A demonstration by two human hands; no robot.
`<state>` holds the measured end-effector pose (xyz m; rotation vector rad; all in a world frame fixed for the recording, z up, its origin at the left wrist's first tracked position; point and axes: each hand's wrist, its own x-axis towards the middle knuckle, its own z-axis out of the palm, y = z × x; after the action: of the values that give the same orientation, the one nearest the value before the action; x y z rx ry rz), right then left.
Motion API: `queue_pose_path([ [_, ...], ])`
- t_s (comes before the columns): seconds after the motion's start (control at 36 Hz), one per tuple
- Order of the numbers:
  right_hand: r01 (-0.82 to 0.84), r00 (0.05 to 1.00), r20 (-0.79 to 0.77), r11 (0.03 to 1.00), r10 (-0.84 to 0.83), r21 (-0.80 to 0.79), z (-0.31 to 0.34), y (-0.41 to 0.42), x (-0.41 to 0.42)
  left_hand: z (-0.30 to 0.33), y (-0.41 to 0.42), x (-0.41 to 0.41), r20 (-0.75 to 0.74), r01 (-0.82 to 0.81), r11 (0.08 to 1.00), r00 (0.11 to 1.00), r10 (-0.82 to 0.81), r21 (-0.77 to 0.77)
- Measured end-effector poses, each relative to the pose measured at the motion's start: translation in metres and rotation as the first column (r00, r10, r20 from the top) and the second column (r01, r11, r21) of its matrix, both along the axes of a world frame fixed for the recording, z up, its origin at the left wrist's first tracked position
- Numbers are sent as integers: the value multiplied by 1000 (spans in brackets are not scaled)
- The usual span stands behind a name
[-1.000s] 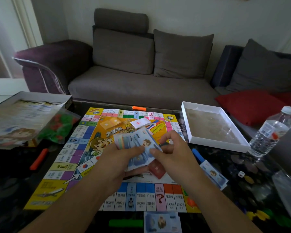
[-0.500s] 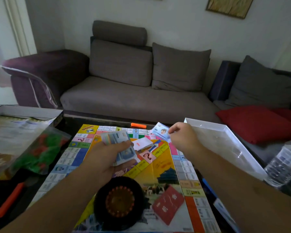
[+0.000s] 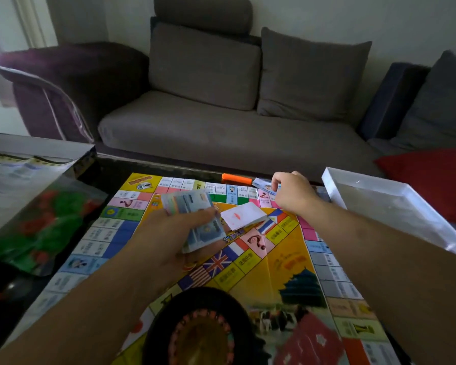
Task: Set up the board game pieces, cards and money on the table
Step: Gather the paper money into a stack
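A colourful game board lies on the dark glass table. My left hand grips a fanned stack of play money above the board's middle. My right hand reaches to the board's far edge and pinches a single blue note, held low beside an orange stick. A white card deck sits on the board between my hands. A red card deck lies near the bottom right. A black roulette wheel sits at the near edge.
An open white box half stands right of the board. At left are the other box part with a leaflet and a clear bag of red and green pieces. A grey sofa and red cushion lie beyond.
My right hand drew one note off the stack and carried it out to the board's far edge, lowering it by the orange stick. The view tilted up and forward.
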<state>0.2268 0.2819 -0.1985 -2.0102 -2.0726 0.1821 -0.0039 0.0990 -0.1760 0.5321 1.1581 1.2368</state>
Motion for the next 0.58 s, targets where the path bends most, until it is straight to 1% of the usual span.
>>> queue_pose_path([
  [0.08,12,1000,16,1000,-12,-17,4,-5,0,1,-4,0,-5,-9,1000,1000,9,-9],
  [0.14,19,1000,15,1000,-19,4,8,-9,2,3,-8,1,-16,-10,1000,1000,10,-22],
  [0.22,50,998,-53,996,-46,69,23,-27,4,14,-16,1,-24,-16,999,1000,15,-42],
  [0.28,67,993,-107,995,-58,78,39,-47,4,24,-24,3,-25,2,999,1000,-3,-33],
  [0.33,30,988,-154,997,-19,70,54,-73,5,37,-34,7,-26,33,999,999,-33,-15],
  [0.39,-40,972,-230,999,46,29,72,-105,5,50,-46,11,-38,60,998,998,-60,-4],
  [0.44,-126,917,-385,991,103,-35,91,-146,1,62,-63,15,-59,90,996,994,-89,3],
  [0.47,-187,859,-496,980,130,-66,101,-170,-3,67,-74,17,-70,106,994,992,-105,12],
  [0.53,-321,704,-692,941,160,-109,115,-222,-12,73,-100,22,-94,142,989,986,-137,45],
  [0.56,-374,650,-741,920,168,-119,117,-247,-18,74,-113,24,-105,163,984,982,-156,64],
  [0.58,-403,627,-757,908,181,-117,117,-269,-23,76,-126,26,-115,184,980,978,-174,80],
])
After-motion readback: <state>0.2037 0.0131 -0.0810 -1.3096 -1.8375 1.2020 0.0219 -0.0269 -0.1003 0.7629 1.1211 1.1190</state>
